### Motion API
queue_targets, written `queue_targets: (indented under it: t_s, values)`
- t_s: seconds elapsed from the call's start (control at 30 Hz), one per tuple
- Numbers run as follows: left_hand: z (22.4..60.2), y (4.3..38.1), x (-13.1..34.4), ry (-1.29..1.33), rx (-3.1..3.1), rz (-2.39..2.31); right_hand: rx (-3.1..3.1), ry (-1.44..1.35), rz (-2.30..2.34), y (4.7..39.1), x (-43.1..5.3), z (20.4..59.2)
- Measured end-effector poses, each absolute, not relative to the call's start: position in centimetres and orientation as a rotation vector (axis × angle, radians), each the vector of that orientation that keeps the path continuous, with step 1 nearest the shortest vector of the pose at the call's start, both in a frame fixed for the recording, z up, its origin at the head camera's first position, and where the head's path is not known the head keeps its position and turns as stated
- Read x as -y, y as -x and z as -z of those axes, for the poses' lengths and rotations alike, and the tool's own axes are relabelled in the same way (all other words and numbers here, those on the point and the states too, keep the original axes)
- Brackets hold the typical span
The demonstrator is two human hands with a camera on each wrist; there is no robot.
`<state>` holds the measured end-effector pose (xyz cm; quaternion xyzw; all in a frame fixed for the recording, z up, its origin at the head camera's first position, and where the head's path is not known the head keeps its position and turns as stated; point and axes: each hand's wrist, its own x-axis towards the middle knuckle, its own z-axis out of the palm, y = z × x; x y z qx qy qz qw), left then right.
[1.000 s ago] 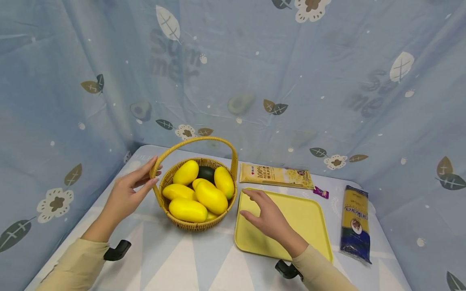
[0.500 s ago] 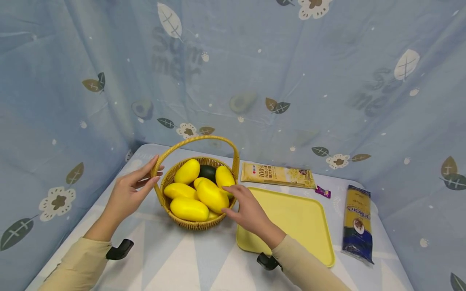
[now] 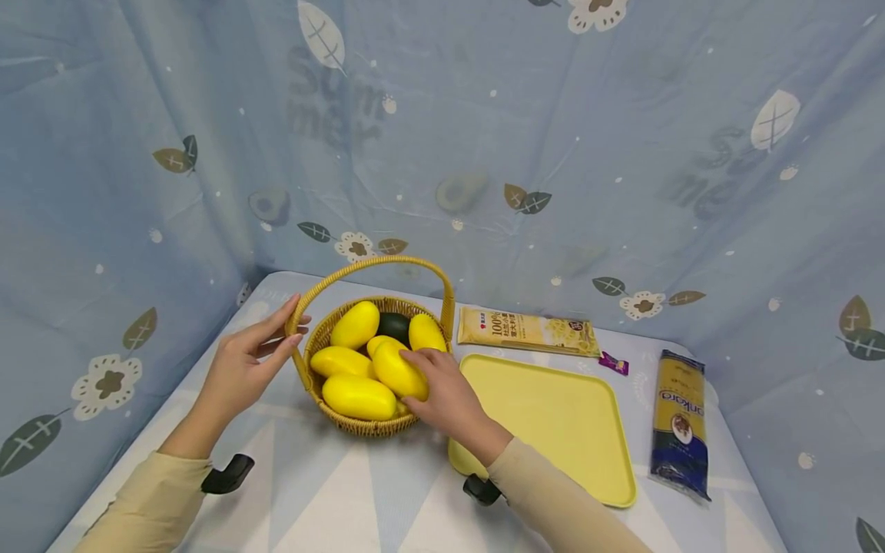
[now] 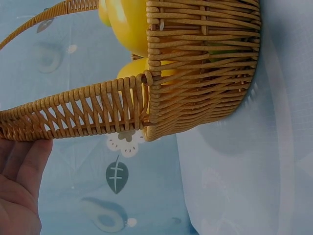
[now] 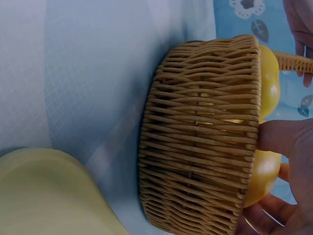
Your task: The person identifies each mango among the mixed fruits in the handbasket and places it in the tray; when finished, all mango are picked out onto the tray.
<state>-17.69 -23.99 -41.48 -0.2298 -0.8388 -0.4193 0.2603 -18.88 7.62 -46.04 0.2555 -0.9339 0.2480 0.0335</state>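
Observation:
A wicker basket (image 3: 373,427) with a tall arched handle (image 3: 380,262) holds several yellow mangoes (image 3: 359,396) and one dark green fruit (image 3: 394,326). On the handle's left side, my left hand (image 3: 238,365) pinches it between thumb and fingers; part of this grip appears in the left wrist view, its fingers against the woven strip (image 4: 73,110). Over the basket's right rim, my right hand (image 3: 449,392) grips a mango (image 3: 396,370) on top of the pile. Thumb and fingers reach down around mangoes in the right wrist view, where the rim hides part of the fruit.
Right of the basket lies a yellow tray (image 3: 546,422). Behind it are a yellow pasta packet (image 3: 528,332) and a small purple candy (image 3: 614,363). A yellow and blue packet (image 3: 680,422) lies at the table's right side. Patterned blue curtain (image 3: 442,138) encloses the table.
From above the tray, my right hand has moved left to the basket and closed around a mango. My left hand stays at the handle.

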Motion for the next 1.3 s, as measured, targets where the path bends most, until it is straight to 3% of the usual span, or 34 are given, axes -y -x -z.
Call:
queue_targets:
  t_s: [0.9, 1.3]
  values:
    - [41.5, 17.5, 23.6, 0.574, 2.295, 1.13, 2.812, -0.752, -0.844, 18.6, -7.9, 45.0]
    - [41.5, 17.6, 23.7, 0.586, 2.279, 1.127, 2.799, -0.659, -0.976, 17.7, -10.5, 43.4]
